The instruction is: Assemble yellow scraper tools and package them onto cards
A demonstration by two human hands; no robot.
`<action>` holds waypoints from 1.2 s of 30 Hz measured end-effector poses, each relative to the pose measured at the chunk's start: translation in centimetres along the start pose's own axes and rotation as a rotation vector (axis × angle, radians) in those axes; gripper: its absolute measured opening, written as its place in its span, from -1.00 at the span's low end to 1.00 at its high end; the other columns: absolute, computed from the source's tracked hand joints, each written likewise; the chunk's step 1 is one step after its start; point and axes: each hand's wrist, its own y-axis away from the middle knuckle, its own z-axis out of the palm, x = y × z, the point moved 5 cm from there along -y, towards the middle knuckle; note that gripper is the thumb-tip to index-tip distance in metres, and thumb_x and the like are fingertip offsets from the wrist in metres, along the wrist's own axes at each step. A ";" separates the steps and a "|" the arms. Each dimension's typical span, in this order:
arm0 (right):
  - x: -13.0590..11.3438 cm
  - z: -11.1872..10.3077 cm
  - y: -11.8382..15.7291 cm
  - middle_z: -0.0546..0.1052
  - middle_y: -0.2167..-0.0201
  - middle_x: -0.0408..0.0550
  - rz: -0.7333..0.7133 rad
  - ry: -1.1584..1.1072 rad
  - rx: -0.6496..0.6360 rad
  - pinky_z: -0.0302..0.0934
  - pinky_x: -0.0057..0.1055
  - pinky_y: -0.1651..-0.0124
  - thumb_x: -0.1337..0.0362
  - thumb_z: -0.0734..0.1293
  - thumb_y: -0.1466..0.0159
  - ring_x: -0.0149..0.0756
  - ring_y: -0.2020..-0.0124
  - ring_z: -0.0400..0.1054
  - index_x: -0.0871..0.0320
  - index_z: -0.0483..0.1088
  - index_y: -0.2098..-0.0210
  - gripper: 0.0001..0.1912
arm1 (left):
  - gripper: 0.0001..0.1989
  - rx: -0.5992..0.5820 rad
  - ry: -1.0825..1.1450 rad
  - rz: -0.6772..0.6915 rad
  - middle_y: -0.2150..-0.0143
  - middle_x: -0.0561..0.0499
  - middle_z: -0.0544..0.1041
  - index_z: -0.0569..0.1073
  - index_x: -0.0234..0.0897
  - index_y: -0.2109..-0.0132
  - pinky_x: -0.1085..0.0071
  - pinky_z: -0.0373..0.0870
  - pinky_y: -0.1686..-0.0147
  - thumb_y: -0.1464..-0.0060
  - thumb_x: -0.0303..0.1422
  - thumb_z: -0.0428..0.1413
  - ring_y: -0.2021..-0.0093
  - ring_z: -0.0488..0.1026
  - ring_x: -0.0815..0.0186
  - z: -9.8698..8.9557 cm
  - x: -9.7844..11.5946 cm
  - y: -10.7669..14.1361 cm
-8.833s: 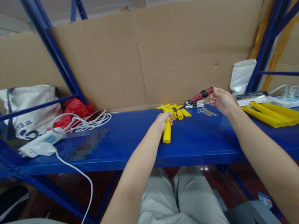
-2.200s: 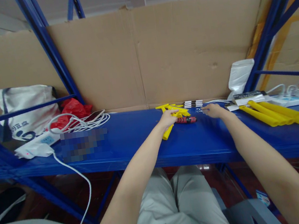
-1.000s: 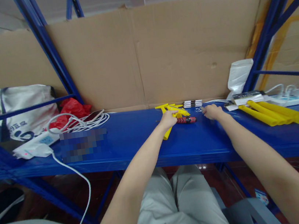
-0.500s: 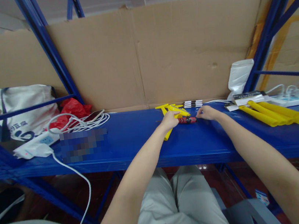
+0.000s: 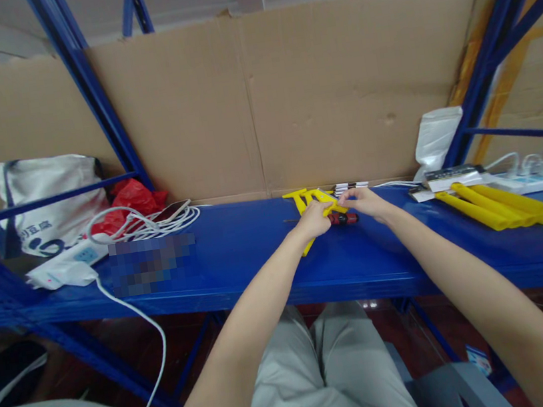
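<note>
My left hand (image 5: 313, 220) is closed on a yellow plastic part (image 5: 321, 195), whose arms stick out behind and below the fingers. My right hand (image 5: 366, 202) meets it from the right, thumb and fingertips pinched at the part's right end; whatever small thing may be between them is too small to make out. Just under both hands a screwdriver (image 5: 349, 218) with a red and black handle lies on the blue shelf top, its shaft pointing left and partly covered by my left hand. A small stack of black-and-white pieces (image 5: 350, 186) sits behind my right hand.
Several yellow tubes (image 5: 494, 206) lie at the right, near a white power strip (image 5: 536, 182). White cables (image 5: 163, 224), a red bag (image 5: 132, 197) and a cloth bag (image 5: 49, 201) occupy the left. Cardboard (image 5: 188, 114) walls the back; blue uprights (image 5: 88, 88) flank the shelf.
My right hand has moved left and slightly up, from the end of the screwdriver handle to the yellow part. My left hand has shifted slightly right with the yellow part.
</note>
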 end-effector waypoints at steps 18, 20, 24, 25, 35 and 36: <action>0.3 -0.2 0.1 0.52 0.33 -0.06 0.145 -0.029 0.048 0.22 -0.40 0.18 0.35 0.33 -0.05 -0.33 0.29 0.35 0.17 0.37 0.41 -0.93 | -0.46 0.021 0.010 0.017 -0.09 -0.16 0.42 0.38 -0.34 -0.15 0.28 0.16 -0.16 0.02 -0.58 0.00 -0.12 0.31 0.18 -0.2 0.3 0.0; 0.5 -0.4 0.2 0.54 0.30 -0.04 0.168 -0.011 0.002 0.20 -0.39 0.16 0.28 0.32 -0.08 -0.29 0.22 0.35 0.17 0.40 0.41 -0.91 | -0.45 0.044 0.006 0.014 -0.10 -0.17 0.41 0.36 -0.38 -0.16 0.30 0.14 -0.18 0.03 -0.59 0.00 -0.13 0.30 0.20 -0.4 0.2 -0.1; 0.8 -0.9 0.6 0.55 0.28 -0.05 0.233 -0.021 -0.111 0.18 -0.39 0.17 0.23 0.32 -0.08 -0.27 0.17 0.35 0.17 0.42 0.44 -0.87 | -0.46 0.073 -0.001 0.015 -0.12 -0.19 0.39 0.35 -0.42 -0.16 0.33 0.10 -0.20 0.01 -0.62 -0.02 -0.16 0.26 0.21 -0.8 0.3 0.0; 0.8 -1.0 0.7 0.55 0.28 -0.05 0.228 -0.040 -0.126 0.17 -0.39 0.17 0.22 0.33 -0.07 -0.27 0.17 0.35 0.17 0.41 0.44 -0.87 | -0.46 0.074 -0.010 0.026 -0.13 -0.19 0.38 0.34 -0.40 -0.17 0.32 0.11 -0.20 0.00 -0.62 -0.04 -0.16 0.26 0.20 -0.8 0.4 0.1; 0.1 -0.7 0.8 0.50 0.39 -0.08 0.120 -0.191 -0.149 0.18 -0.36 0.14 0.04 0.40 0.02 -0.29 0.25 0.34 0.17 0.31 0.52 -0.68 | -0.41 -0.012 -0.197 0.042 -0.21 -0.18 0.26 0.16 -0.14 -0.28 0.10 0.27 -0.05 -0.11 -0.56 -0.10 -0.11 0.31 0.01 -0.7 0.8 1.5; 0.0 -0.7 0.8 0.50 0.39 -0.08 0.110 -0.203 -0.145 0.18 -0.35 0.14 0.04 0.39 0.02 -0.29 0.24 0.34 0.16 0.31 0.52 -0.68 | -0.40 -0.007 -0.187 0.048 -0.22 -0.19 0.23 0.16 -0.14 -0.28 0.09 0.26 -0.06 -0.10 -0.58 -0.10 -0.11 0.30 0.00 -0.7 0.8 1.5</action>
